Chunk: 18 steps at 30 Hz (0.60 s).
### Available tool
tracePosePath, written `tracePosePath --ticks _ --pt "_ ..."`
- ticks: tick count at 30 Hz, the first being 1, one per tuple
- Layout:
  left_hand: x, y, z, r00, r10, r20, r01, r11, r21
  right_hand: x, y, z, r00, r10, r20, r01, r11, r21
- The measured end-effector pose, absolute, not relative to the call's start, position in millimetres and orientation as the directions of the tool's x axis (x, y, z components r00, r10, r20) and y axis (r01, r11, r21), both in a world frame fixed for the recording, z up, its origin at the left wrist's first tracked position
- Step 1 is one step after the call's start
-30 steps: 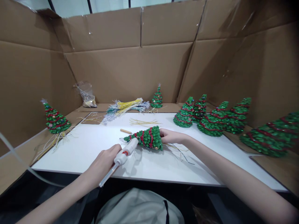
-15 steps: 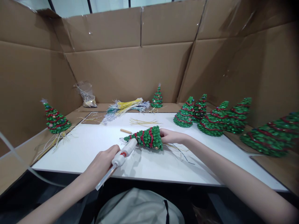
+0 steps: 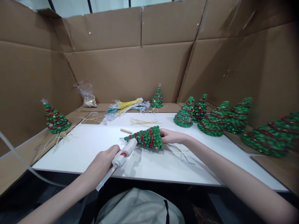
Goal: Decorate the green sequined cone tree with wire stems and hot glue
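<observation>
While the left hand (image 3: 106, 158) is wrapped around a white glue gun (image 3: 126, 152) left of the frame's lower centre, the right hand (image 3: 168, 136) grasps a green tree (image 3: 148, 138) by its base, its fingertips hidden from me. That tree lies on its side at mid-frame, tip to the left; the gun's front end overlaps its lower side, and I can't tell whether they touch.

Below the tree, a strip of white board (image 3: 81, 149) runs to the front edge, and the gun's clear stick (image 3: 106, 180) pokes out past that edge. A wider white stretch opens toward the left, up to a standing tree (image 3: 56, 119) at the board's left edge. Just above the held tree, a wooden stick (image 3: 126, 131) and yellow wires (image 3: 142, 121) narrow the room. More trees (image 3: 213, 121) crowd the right side, beyond the right wrist, and cardboard walls (image 3: 112, 71) close off the back and both sides.
</observation>
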<state>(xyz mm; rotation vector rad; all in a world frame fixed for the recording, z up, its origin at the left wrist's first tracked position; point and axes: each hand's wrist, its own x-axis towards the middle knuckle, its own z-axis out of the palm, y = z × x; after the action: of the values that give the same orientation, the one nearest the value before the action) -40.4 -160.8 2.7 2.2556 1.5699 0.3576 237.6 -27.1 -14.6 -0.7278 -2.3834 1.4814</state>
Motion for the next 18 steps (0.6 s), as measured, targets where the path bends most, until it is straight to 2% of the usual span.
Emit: tracePosePath --ticks 7,18 --pt "-43.1 -161.8 -0.7 0.343 0.939 -0.004 0.849 -0.308 0.43 237.5 -27.6 -13.8 -0.841 0.539 -0.044 0.279 0.363 -0.889" --pt "-52.2 -156.6 -6.4 0.293 0.953 0.073 0.848 -0.295 0.441 238.2 -27.0 -14.3 -0.846 0.533 -0.038 0.276 0.375 -0.885"
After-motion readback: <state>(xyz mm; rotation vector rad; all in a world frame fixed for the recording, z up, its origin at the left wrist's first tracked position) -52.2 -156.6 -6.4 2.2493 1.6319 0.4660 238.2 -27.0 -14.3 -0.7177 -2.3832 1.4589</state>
